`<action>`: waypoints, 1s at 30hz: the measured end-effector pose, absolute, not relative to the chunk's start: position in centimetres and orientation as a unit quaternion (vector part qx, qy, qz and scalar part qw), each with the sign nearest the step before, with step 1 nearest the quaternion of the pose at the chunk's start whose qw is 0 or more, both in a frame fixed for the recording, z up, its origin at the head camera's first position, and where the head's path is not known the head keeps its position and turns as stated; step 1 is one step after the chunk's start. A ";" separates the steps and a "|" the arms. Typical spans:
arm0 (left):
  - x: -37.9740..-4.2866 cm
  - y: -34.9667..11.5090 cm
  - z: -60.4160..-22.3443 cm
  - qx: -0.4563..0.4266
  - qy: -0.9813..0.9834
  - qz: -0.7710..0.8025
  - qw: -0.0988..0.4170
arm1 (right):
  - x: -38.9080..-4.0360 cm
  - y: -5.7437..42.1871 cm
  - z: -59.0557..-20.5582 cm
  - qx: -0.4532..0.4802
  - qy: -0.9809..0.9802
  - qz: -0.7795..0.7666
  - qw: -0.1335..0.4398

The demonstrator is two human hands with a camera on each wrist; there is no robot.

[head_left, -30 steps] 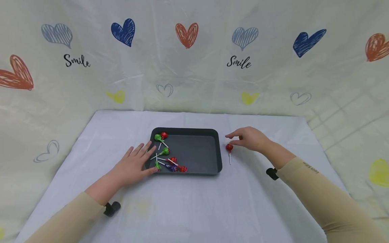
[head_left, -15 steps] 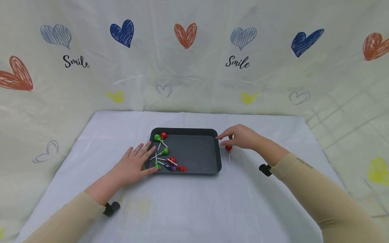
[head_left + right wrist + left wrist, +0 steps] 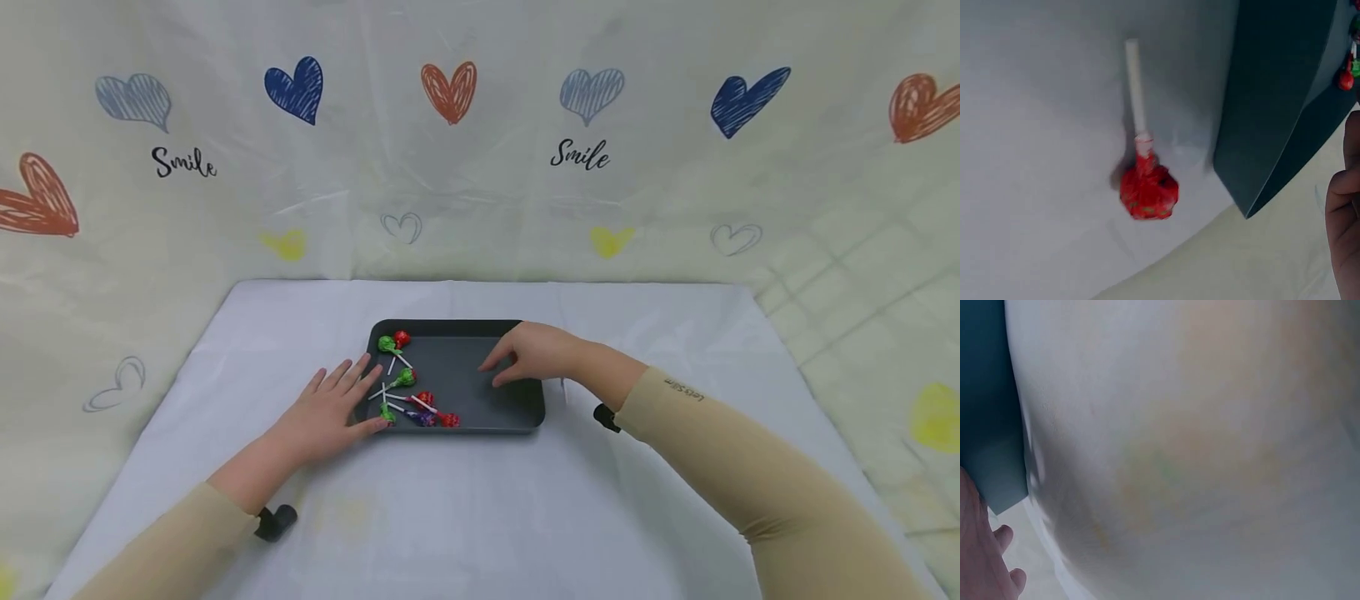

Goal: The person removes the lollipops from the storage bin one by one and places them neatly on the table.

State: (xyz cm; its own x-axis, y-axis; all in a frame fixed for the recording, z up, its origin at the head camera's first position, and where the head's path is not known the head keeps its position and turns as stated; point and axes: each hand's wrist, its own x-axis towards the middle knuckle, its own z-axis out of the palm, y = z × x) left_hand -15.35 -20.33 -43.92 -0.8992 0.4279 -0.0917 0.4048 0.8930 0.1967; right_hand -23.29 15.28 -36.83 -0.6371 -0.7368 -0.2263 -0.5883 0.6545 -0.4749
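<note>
"Where are the lollipops (image 3: 406, 377)?"
"Clustered left in a dark tray (image 3: 450, 367); a red lollipop (image 3: 1149, 192) lies on the table (image 3: 487, 517) to its right."
"The hands?"
"Left hand (image 3: 322, 421), fingers spread wide, at the tray's left rim; right hand (image 3: 543, 352) above its right half, thumb and forefinger parted."

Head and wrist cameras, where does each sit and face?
Head: head-worn, facing forward and down at the tray; left hand, right hand and sleeves show.
Left wrist: worn there, facing white cloth; left hand partly shows.
Right wrist: worn there, facing a red lollipop; right hand partly shows.
Head and right wrist share that lollipop.
</note>
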 end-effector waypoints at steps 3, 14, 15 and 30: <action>-15.2 -20.4 -43.7 0.215 0.970 0.088 0.070 | -23.2 13.8 -37.1 -0.390 0.880 -0.169 0.211; -15.4 -20.5 -44.0 0.214 0.969 0.089 0.081 | -22.7 10.4 -37.4 -0.395 0.875 -0.109 0.258; -15.4 -20.5 -44.0 0.215 0.969 0.090 0.080 | -22.6 10.1 -37.6 -0.397 0.874 -0.104 0.261; -15.4 -20.4 -43.8 0.213 0.971 0.082 0.076 | -21.9 8.0 -39.6 -0.429 0.857 -0.059 0.279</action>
